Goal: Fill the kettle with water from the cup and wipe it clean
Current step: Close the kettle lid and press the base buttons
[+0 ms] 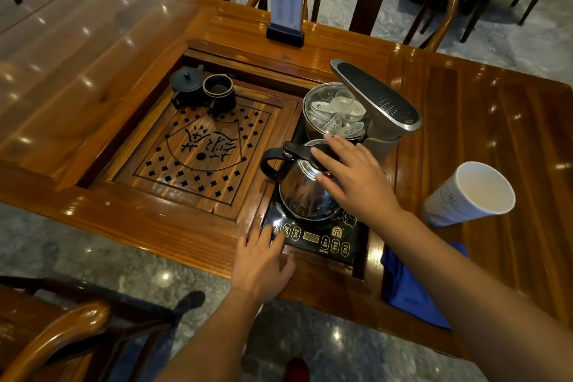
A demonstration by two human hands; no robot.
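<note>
One big wooden surface (124, 49) fills the view, one steel kettle (302, 192) sitting on the hob panel (316, 234) at centre. One paper cup (468, 192) stands at 3 o'clock, looking empty, so filling seems done. One blue cloth (412, 291) waits at 5 o'clock; wiping remains. Two hands: right hand (356, 178) open, fingers spread over the kettle; left hand (263, 257) flat, gripping nothing.

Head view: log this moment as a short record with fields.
kettle: shiny steel kettle with black handle, standing on black glass hob
right hand: spread over the kettle's top, gripping nothing
left hand: fingertips on the hob's button panel
cup: white paper cup on wooden table, right of hob
cloth: blue cloth at near table edge
</note>
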